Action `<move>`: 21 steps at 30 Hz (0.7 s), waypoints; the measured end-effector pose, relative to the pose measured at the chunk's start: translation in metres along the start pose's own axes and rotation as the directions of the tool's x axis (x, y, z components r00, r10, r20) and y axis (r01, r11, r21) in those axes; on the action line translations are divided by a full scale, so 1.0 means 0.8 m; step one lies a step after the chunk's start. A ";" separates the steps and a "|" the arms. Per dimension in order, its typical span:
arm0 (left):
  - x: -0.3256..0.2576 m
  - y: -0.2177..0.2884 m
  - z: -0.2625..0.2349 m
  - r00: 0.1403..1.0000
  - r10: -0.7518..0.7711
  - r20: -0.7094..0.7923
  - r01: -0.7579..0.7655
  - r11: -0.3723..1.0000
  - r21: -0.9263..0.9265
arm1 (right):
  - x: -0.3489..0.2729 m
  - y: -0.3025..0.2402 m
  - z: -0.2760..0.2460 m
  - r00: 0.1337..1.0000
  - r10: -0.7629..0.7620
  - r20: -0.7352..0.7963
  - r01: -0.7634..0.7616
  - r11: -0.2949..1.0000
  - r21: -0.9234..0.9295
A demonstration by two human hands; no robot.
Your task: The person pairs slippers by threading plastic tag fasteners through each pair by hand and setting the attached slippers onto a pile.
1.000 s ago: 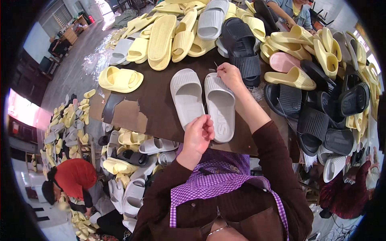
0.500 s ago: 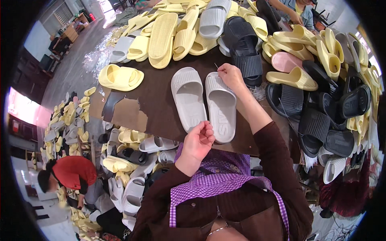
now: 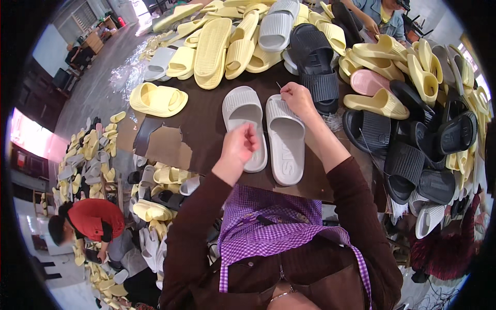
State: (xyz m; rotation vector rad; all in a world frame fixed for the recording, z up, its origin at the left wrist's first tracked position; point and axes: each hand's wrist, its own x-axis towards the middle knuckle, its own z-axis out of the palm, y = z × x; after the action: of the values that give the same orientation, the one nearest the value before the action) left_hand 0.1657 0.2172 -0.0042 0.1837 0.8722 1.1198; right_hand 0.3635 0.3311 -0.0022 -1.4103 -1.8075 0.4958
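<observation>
A pair of light grey slide sandals lies side by side on the brown table (image 3: 201,139), straps at the far end. Over the footbed of the left sandal (image 3: 243,111) hovers my left hand (image 3: 238,147), its fingers curled in; what they hold, if anything, is hidden. My right hand (image 3: 297,98) is at the strap of the right sandal (image 3: 287,147), thumb and finger pinched together. From that pinch a thin needle-like piece (image 3: 278,84) sticks out toward the far left.
Yellow slides (image 3: 212,51) are heaped along the far side, with black slides (image 3: 408,165) piled at the right. One yellow slide (image 3: 158,99) lies apart at the left. A co-worker's hand (image 3: 371,25) shows at the far right. Another person in red (image 3: 95,219) bends over slides at the left.
My left hand has moved left and away from me, from between the sandals' near ends to over the left sandal. My right hand stays at the right strap, still pinching the thin piece.
</observation>
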 end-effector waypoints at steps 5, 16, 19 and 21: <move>0.035 0.031 0.020 0.945 0.325 0.027 -0.225 0.589 0.776 | 0.005 -0.024 -0.002 0.998 0.003 0.064 -0.007 0.998 0.057; 0.063 0.022 0.017 0.908 0.417 0.039 -0.255 0.477 0.841 | 0.074 -0.027 0.059 0.792 -0.488 0.367 0.404 0.869 0.286; 0.062 0.023 0.014 0.913 0.407 0.042 -0.259 0.495 0.829 | 0.087 -0.034 0.057 0.756 -0.276 0.593 0.136 0.953 0.270; 0.062 0.022 0.010 0.910 0.410 0.062 -0.281 0.499 0.820 | 0.093 -0.042 0.055 0.701 -0.165 0.694 -0.001 0.973 0.232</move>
State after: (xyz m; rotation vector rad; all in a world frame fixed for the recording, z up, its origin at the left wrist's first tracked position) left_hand 0.1663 0.2697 -0.0148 1.1284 1.5039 1.0150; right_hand 0.3019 0.3971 0.0192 -1.0314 -2.3072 1.2938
